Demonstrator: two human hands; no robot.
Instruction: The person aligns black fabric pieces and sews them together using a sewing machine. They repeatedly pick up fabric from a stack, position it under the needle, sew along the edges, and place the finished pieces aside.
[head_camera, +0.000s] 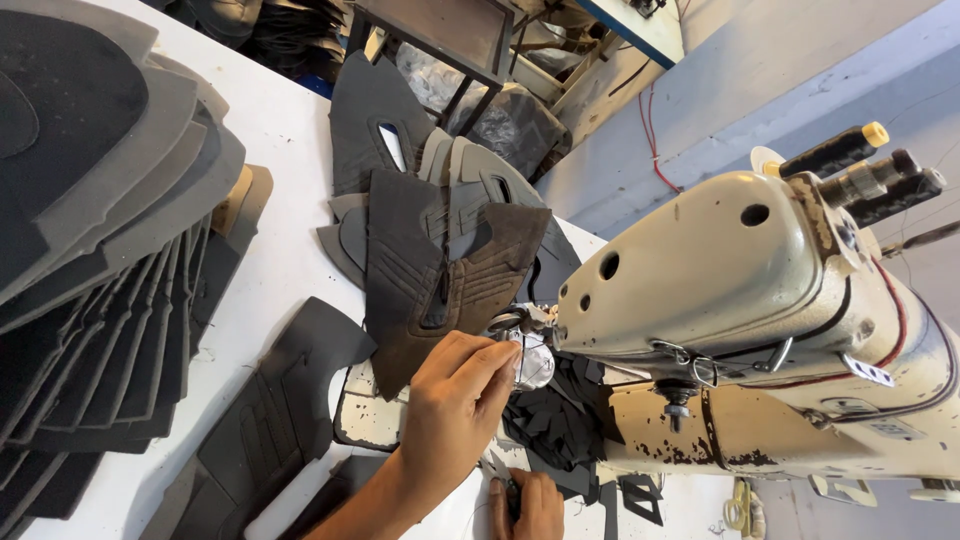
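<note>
Dark brown shoe upper (440, 280) lay just beyond the left hand (455, 400), whose fingers (490, 362) pinched together beside the sewing machine (760, 300) needle area, apparently threading or adjusting; the right hand (530, 505) pinched small snips, calling for steady fingertips.

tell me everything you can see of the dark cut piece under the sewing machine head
The dark cut piece is a brownish-grey, suede-like shoe upper, shaped with two spreading wings and stitched ribbed lines. It lies flat, overlapping other grey pieces on the white table. Its near edge runs beneath the left hand, close to the cream sewing machine.
</note>
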